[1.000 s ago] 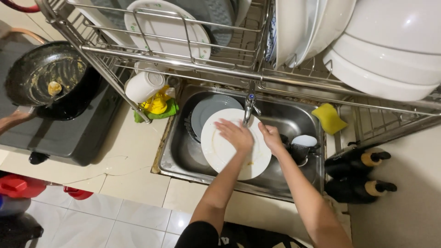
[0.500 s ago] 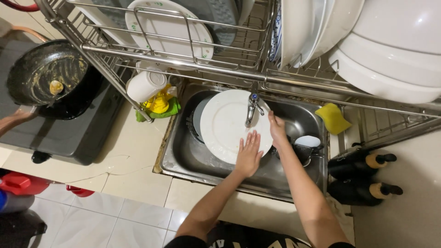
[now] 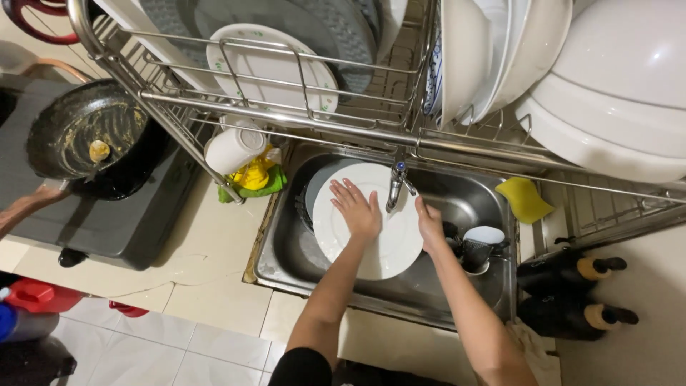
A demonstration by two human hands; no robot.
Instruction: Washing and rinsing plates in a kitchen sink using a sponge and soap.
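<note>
White plate (image 3: pixel 386 246) in sink (image 3: pixel 471 297), left hand (image 3: pixel 357 209) flat on it, fingers spread, right hand (image 3: pixel 431 225) gripping its edge

Sink (image 3: pixel 286 264): a large plate (image 3: pixel 386 250) stands in the basin under the tap (image 3: pixel 395 184), overlapping a second plate (image 3: pixel 321 182) at the basin's rear left corner. Left hand (image 3: pixel 357 209) lies on the large plate; right hand (image 3: pixel 429 225) is at its right edge. A cup (image 3: pixel 480 246) sits in the basin's right part. A sponge (image 3: pixel 524 199) lies on the sink's right rim. A dish rack (image 3: pixel 286 107) stands over the sink's rear. Left of the sink, a pan (image 3: pixel 78 129) rests on the stove (image 3: pixel 128 229).
</note>
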